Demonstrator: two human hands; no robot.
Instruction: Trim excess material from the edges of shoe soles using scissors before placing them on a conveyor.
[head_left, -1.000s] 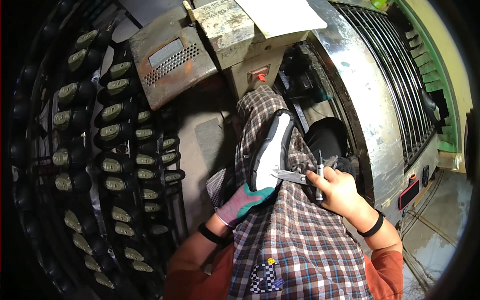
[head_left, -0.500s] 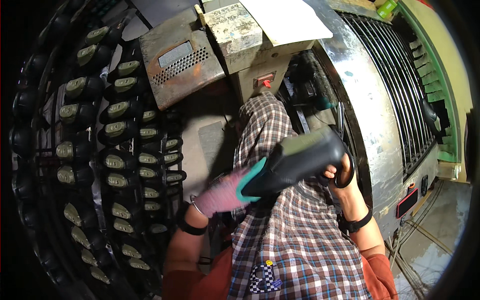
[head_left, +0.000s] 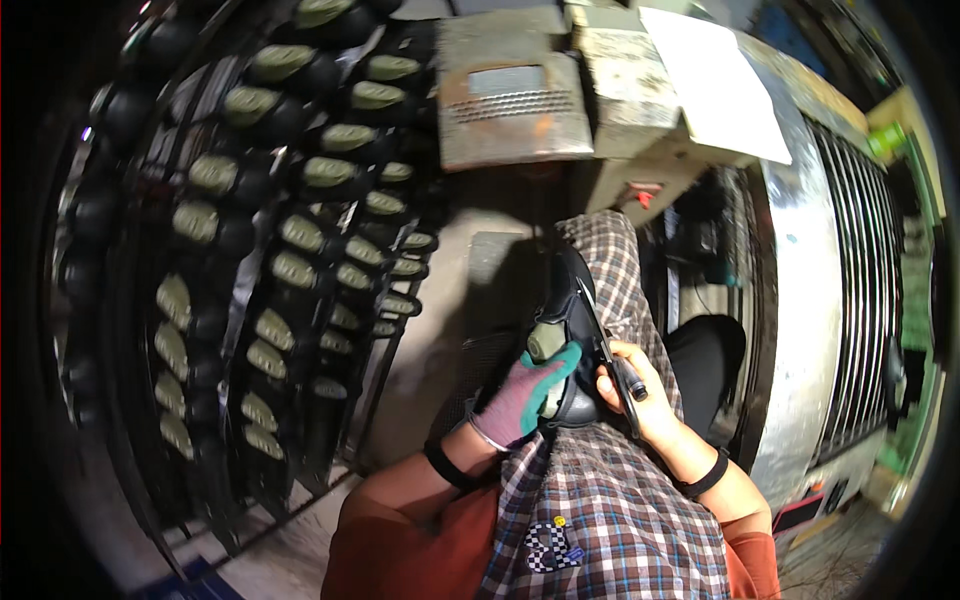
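Fingers of the gloved left hand (head_left: 522, 395) are wrapping snugly around 1 black shoe (head_left: 578, 322), whose olive-green last (head_left: 547, 341) is showing near the thumb. Bare fingers of the right hand (head_left: 645, 388) are curling around the handles of 1 pair of scissors (head_left: 601, 335); whether the blades are standing apart or together, the view is not telling. The shoe is pointing lengthwise away from the body, just above the lap, with the scissors running along its right side. The person seems to be trimming that edge, though no cut is showing. The next move is probably calling for a steady left grip and careful blades.

Underneath, a plaid apron (head_left: 610, 490) is covering the lap. Leftward, rows of black shoes on olive-green forms (head_left: 325, 172) are standing beyond a strip of pale floor (head_left: 425, 360). Ahead, a metal box with a perforated front (head_left: 515, 130) is sitting beside a housing with a red switch (head_left: 643, 197), and a white sheet (head_left: 720, 90) is lying over it. Rightward, a shiny metal counter (head_left: 800, 250) is bordering parallel rods (head_left: 852, 290).
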